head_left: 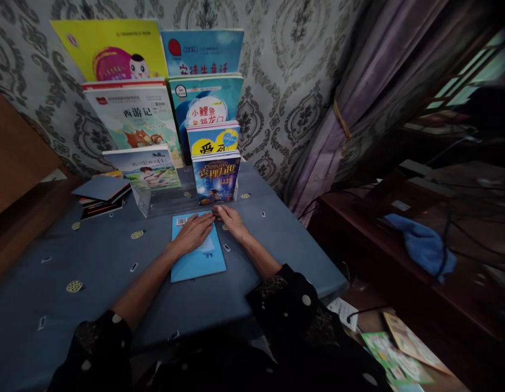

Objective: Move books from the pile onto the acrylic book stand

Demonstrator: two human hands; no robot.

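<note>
A light blue book lies flat on the table with its barcode side up. My left hand rests on it, palm down and fingers stretched toward the upper right corner. At that corner is my right hand, its fingers extended and touching the book's edge; its fingertips meet those of the left hand. Just beyond the hands, a dark blue book with a gold title stands upright in the front of a clear stand.
Behind stand a landscape-cover book, a white-topped book, a yellow book and teal books. A small book stack lies left. A purple curtain hangs right, above a dark red cabinet with a blue cloth.
</note>
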